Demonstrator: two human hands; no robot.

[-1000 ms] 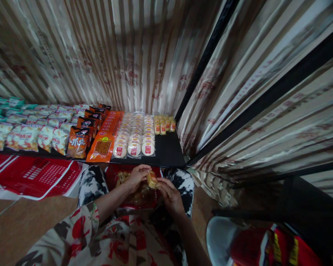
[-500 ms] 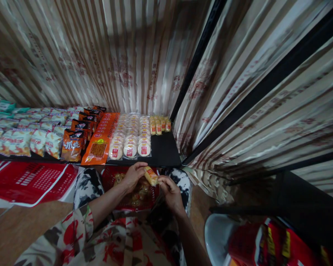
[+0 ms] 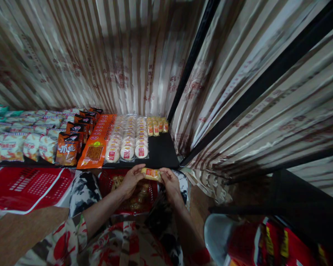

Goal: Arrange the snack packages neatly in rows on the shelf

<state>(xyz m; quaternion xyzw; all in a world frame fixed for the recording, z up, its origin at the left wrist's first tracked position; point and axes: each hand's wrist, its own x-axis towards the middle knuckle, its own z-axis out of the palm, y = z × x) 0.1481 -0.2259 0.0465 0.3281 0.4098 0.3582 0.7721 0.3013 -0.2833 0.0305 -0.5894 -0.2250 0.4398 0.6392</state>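
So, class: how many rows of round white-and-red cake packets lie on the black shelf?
3 rows: left row, middle row, right row, side by side between the orange packets and yellow packets. Rear packets blur together.

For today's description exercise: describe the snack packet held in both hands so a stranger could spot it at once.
Find the black shelf lined with snack rows. Just below its front edge, the left hand and right hand hold one small yellow-orange packet between them, the only one off the shelf.

Bare black shelf [image 3: 161,153] strip w/ free room right of round cake packs [image 3: 129,142], small yellow packs [image 3: 155,126] behind.
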